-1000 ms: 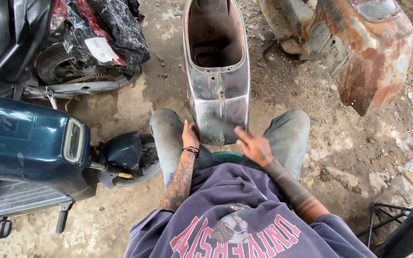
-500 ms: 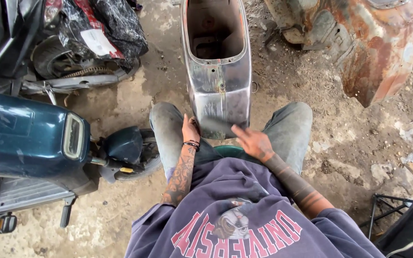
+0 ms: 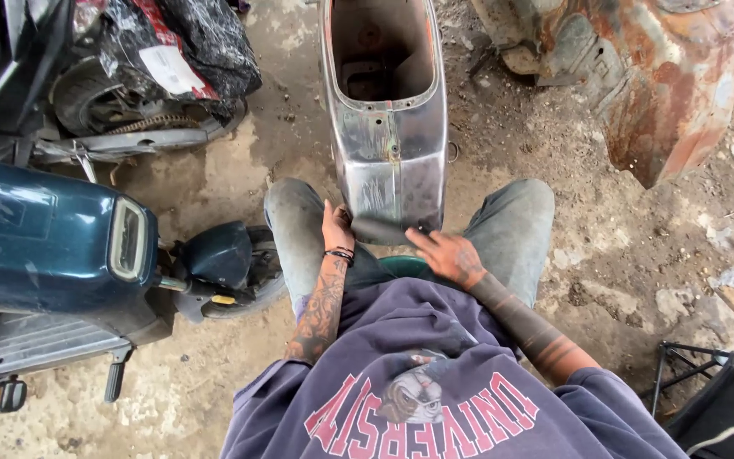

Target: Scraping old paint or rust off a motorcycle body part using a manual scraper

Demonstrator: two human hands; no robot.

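Bare-metal scooter body shell (image 3: 388,127) stands on the concrete floor (image 3: 214,178) between the person's knees. Left hand (image 3: 335,228) lies flat-fingered against its lower edge; right hand (image 3: 445,255), fingers loosely spread, presses a dark sheet (image 3: 381,229) there. Rubbing seems underway; steady pressure needed.

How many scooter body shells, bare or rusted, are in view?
2: a bare grey metal scooter shell between the knees, touched by both hands; a rusted orange shell at top right. More may lie beyond the frame.
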